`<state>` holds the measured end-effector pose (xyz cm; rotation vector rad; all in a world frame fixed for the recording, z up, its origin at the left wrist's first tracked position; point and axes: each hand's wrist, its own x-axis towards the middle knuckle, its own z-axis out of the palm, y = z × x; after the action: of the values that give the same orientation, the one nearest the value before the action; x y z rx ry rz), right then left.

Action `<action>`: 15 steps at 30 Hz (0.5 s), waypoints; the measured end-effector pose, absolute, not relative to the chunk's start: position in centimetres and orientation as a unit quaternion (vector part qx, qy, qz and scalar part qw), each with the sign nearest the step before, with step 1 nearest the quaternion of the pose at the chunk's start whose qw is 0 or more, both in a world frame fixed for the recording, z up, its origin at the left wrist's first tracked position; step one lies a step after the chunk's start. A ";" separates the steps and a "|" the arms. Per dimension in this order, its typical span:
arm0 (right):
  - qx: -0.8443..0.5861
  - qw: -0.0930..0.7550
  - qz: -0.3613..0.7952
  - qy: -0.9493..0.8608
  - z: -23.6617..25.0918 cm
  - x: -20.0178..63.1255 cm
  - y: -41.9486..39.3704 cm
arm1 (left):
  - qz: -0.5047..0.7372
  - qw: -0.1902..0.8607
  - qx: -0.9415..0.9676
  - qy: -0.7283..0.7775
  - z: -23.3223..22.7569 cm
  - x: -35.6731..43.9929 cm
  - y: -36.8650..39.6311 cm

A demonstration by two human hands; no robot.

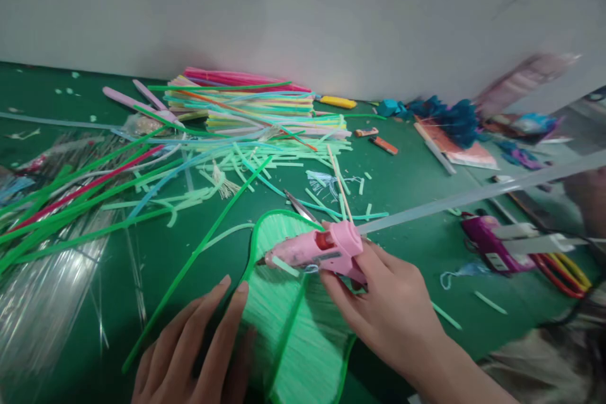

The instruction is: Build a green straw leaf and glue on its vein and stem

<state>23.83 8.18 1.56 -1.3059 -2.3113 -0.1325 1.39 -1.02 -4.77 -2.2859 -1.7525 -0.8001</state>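
My right hand [392,309] grips a pink hot glue gun [322,251] with a long clear glue stick [473,199] sticking out behind it. The nozzle points left at the edge of a light green leaf-shaped piece [298,328] made of thin strands with a darker green rim. My left hand [194,347] lies flat with fingers together, pressing the leaf's left edge onto the green table [407,183]. A long green straw [189,265] lies just left of that hand.
Piles of coloured straws [246,107] and cut green bits fill the back and left. Scissors [303,207] lie behind the leaf. A purple glue gun [492,243], red-yellow scissors [563,271], orange lighters [383,144] and blue tufts [454,117] sit to the right. A wall stands behind.
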 end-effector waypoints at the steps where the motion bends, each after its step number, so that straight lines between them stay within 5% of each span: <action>1: -0.477 0.240 -0.050 -0.844 1.5 23.8 8.2 | -0.271 0.089 -0.767 -0.575 -4.9 1.3 -1.0; 15: -0.479 0.240 -0.048 -0.843 0.6 23.8 8.3 | -0.270 0.093 -0.797 -0.532 -6.0 0.1 -0.6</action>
<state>23.80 8.35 0.62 -1.3114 -2.3068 -0.1317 0.14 -0.57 -6.00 -2.3669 -1.5794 -0.8014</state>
